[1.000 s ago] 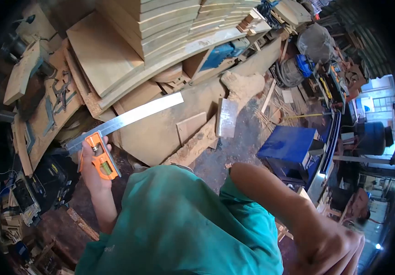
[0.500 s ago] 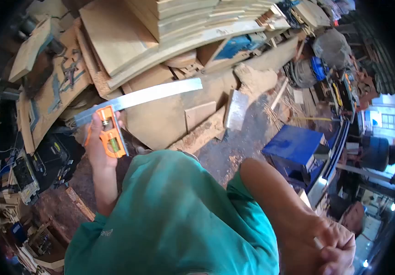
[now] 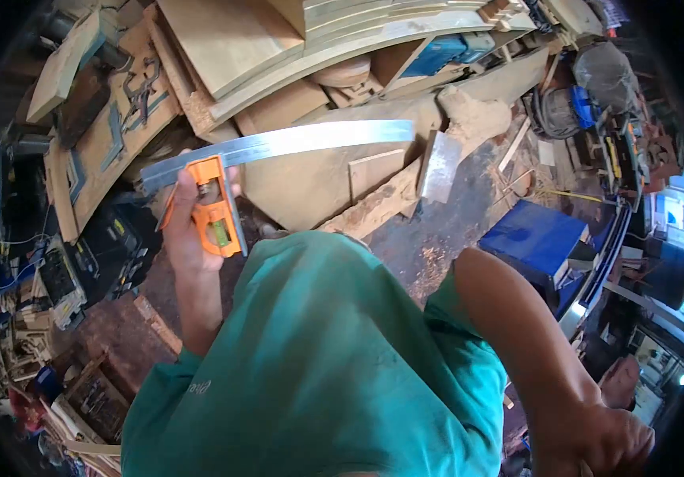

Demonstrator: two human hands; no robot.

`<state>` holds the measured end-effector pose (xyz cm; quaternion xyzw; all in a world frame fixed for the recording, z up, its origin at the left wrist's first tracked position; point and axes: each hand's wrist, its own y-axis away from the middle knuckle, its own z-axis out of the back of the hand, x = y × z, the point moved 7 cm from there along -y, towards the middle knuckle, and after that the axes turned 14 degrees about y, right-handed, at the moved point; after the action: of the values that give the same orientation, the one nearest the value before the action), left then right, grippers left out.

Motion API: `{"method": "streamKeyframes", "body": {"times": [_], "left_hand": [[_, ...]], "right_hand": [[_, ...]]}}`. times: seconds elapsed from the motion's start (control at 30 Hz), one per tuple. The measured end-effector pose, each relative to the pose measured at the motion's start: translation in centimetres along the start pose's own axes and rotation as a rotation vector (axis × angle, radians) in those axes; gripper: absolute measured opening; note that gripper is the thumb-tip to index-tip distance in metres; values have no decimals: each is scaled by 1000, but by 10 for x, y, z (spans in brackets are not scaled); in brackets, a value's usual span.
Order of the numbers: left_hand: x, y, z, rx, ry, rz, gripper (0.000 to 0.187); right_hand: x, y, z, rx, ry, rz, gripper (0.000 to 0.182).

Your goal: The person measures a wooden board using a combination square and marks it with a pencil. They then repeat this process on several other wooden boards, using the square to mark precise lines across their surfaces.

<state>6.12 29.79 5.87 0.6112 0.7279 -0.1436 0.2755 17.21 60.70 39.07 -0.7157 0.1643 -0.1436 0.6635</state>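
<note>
My left hand (image 3: 189, 238) is wrapped round the orange head of a combination square (image 3: 213, 216). A small green level vial shows in that head. The square's long steel blade (image 3: 330, 133) reaches out to the right, over the boards in front of me. At the lower right, my right hand (image 3: 608, 441) is closed with its fingers curled. A tiny light tip shows near its fingers at the bottom edge, but what it belongs to is hidden.
Stacked boards (image 3: 235, 36) fill the bench ahead. A blue box (image 3: 529, 234) stands on the floor to the right, and a metal-faced block (image 3: 440, 167) leans by rough wood. Clamps (image 3: 143, 87) lie on a board at left, above black tool cases (image 3: 108, 258).
The view has shifted, so the bench and floor things sit further right. Both hands have moved right in the picture; my right hand is lower and turned. The combination square stays in my left hand.
</note>
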Motion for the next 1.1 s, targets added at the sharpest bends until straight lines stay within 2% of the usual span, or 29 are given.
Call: {"method": "streamKeyframes", "body": {"times": [0.07, 0.1, 0.13, 0.2, 0.27, 0.3, 0.33, 0.37, 0.4, 0.43, 0.47, 0.5, 0.53, 0.6, 0.67, 0.7, 0.77, 0.8, 0.83, 0.87, 0.93, 0.97, 1.07, 1.1], "left_hand": [[4, 3, -1, -21, 57, 63, 39], [4, 2, -9, 10, 94, 55, 39], [6, 2, -17, 39, 134, 52, 39], [4, 2, -29, 59, 111, 34, 38], [2, 0, -40, 84, 98, 7, 38], [3, 2, -47, 110, 81, 36, 38], [4, 3, -54, 140, 55, 68, 38], [3, 5, -60, 113, 25, 78, 39], [4, 9, -69, 128, 4, 96, 39], [4, 12, -74, 96, -40, 79, 40], [5, 14, -78, 70, -79, 65, 40], [9, 14, -85, 133, -56, 74, 41], [13, 15, -91, 165, -76, 100, 41], [12, 22, -95, 140, -84, 89, 44], [18, 30, -103, 152, -112, 135, 46], [19, 31, -103, 132, -66, 106, 46], [21, 34, -108, 125, 41, 86, 47], [19, 33, -107, 132, 27, 99, 47], [18, 31, -106, 151, -19, 103, 47], [16, 29, -107, 170, -58, 100, 47], [16, 27, -115, 212, -32, 95, 47], [15, 27, -120, 201, -20, 48, 47], [6, 29, -128, 186, 8, 10, 45], [7, 28, -126, 204, 15, 57, 45]], "right_hand": [[4, -8, -11, 444, 120, -88, 3], [-15, 18, -11, 10, -49, -33, 7], [-24, 31, -13, 1, -61, -32, 7], [-47, 55, 27, -381, 65, -133, 24], [-93, 98, 65, -130, -86, -435, 39], [-100, 121, 12, -97, 202, -583, 43], [-109, 134, -10, 261, 594, -454, 32], [-109, 139, -53, 319, 590, -782, 19], [-114, 145, -81, 599, 417, -659, 15], [-116, 153, -104, 767, 253, -561, 17], [-116, 168, -123, 922, 117, -631, 21], [-114, 178, -136, 1150, 7, -605, 23], [-110, 188, -144, 1199, -154, -595, 23], [-118, 198, -159, 1407, -440, -820, 23], [-117, 203, -157, 1728, -541, -978, 24], [-116, 199, -155, 1774, -500, -921, 23], [-116, 201, -149, 1784, -521, -980, 23], [-113, 201, -147, 1833, -545, -1006, 23], [-114, 194, -145, 1915, -446, -940, 20], [-112, 195, -142, 1913, -441, -942, 20], [-110, 183, -148, 1677, -468, -769, 20], [-109, 181, -148, 1579, -547, -804, 19], [-107, 178, -146, 1455, -510, -778, 18], [-107, 178, -142, 1523, -481, -850, 17]]}}
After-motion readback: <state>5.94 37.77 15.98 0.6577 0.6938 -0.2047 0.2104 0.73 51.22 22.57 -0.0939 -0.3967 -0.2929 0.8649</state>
